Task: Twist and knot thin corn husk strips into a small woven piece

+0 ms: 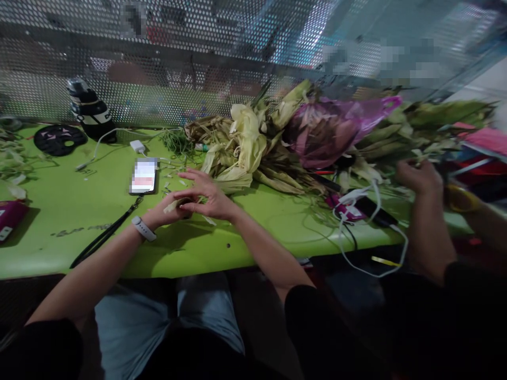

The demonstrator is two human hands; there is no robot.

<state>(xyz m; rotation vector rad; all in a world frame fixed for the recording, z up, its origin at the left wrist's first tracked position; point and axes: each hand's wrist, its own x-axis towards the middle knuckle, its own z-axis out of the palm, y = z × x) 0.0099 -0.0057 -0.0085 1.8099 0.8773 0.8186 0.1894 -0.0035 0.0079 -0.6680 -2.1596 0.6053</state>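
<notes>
My left hand (pixel 164 211) and my right hand (pixel 206 195) meet over the green table (pixel 79 211), just in front of a heap of pale corn husks (pixel 241 148). Both pinch a small pale strip of husk (pixel 171 206) between them; the right hand's other fingers are spread above it. A white watch is on my left wrist. A phone (pixel 143 176) with a lit screen lies just left of my hands.
Another person's hand (pixel 420 177) reaches into green husks at the right, beside a purple plastic bag (pixel 336 126). White cables and a power bank (pixel 372 211) lie near the table edge. A black bottle (pixel 91 111) and a perforated metal screen stand behind.
</notes>
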